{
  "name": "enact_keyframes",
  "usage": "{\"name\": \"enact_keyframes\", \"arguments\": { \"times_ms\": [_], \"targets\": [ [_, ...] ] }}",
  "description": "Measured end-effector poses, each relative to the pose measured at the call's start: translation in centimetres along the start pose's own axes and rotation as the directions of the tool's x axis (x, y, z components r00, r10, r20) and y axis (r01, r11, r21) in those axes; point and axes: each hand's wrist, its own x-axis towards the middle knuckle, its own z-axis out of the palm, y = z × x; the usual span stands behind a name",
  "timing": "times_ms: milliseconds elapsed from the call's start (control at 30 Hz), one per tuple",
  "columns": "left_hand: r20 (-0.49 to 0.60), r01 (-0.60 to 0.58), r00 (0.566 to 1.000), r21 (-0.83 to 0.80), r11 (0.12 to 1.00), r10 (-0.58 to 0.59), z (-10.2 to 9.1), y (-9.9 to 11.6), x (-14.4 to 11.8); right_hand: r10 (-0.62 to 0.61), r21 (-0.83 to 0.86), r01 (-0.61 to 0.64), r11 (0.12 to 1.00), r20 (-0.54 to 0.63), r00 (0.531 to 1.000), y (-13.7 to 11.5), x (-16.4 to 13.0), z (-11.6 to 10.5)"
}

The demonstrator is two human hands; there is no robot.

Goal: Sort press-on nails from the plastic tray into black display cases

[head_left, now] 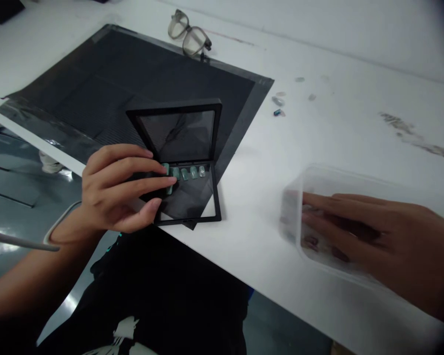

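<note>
My left hand (122, 190) lies over the left side of a hinged black display case (217, 197), its fingers spread. Two fingertips touch green press-on nails at the left end of a short row. Several green and pale press-on nails (185, 174) sit in that row just below the hinge. The case stands open with its clear-windowed lid (177, 133) tilted up. At the right, my right hand (377, 236) reaches into a clear plastic box (355, 180). Its fingertips are blurred behind the box wall, and small dark and pale pieces (311, 241) show under the fingers.
A black sheet (163, 74) lies on the white table (251, 192), partly beneath the case. Eyeglasses (188, 33) rest at its far edge. Several small loose nails (278, 101) are scattered on the table beyond the box. The table's near edge runs diagonally above my lap.
</note>
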Motion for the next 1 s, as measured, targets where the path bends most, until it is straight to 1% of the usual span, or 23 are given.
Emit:
{"name": "enact_keyframes", "arguments": {
  "times_ms": [100,233,333,433,533,600,700,767,833,900,1000],
  "targets": [
    [0.021,0.048,0.999,-0.02,0.999,-0.048,0.0,0.0,-0.1,-0.039,0.038,0.038,0.999,0.019,0.999,-0.5,0.7,-0.3],
    [-0.01,0.014,1.0,-0.015,1.0,-0.014,0.0,0.0,0.0,-0.054,0.033,0.055,0.998,-0.035,0.998,-1.3,1.2,-0.5],
    [0.011,-0.013,1.0,-0.011,1.0,0.013,-0.2,0.1,0.1,-0.105,0.057,0.108,0.992,-0.061,0.993,-2.1,1.6,-0.3],
    [0.024,-0.001,1.0,-0.005,1.0,0.001,-0.2,0.2,0.0,-0.158,0.074,0.164,0.984,-0.084,0.984,-2.9,1.7,0.0],
    [-0.012,0.003,1.0,-0.009,1.0,-0.003,-0.1,0.3,0.0,-0.154,0.077,0.164,0.983,-0.12,0.981,-3.2,1.7,0.1],
    [-0.036,-0.001,0.999,0.002,1.0,0.001,0.0,0.2,-0.1,-0.161,0.108,0.175,0.979,-0.131,0.978,-3.3,1.6,0.0],
    [-0.062,-0.032,0.998,0.023,0.999,0.033,0.2,0.0,0.1,-0.212,0.174,0.227,0.958,-0.098,0.972,-3.2,1.6,-0.2],
    [-0.084,-0.064,0.994,0.009,0.998,0.065,0.2,-0.1,0.1,-0.229,0.209,0.241,0.948,-0.079,0.97,-3.2,1.6,-0.3],
    [-0.1,-0.081,0.992,-0.015,0.997,0.079,0.2,-0.1,0.1,-0.208,0.261,0.213,0.942,-0.047,0.977,-3.3,1.5,-0.4],
    [-0.097,-0.063,0.993,-0.022,0.998,0.061,0.2,-0.1,0.0,-0.182,0.305,0.175,0.936,-0.006,0.983,-3.5,1.4,-0.5],
    [-0.092,-0.058,0.994,-0.021,0.998,0.056,0.2,-0.1,-0.3,-0.173,0.304,0.16,0.939,0.016,0.985,-3.7,1.5,-0.6]
  ]
}}
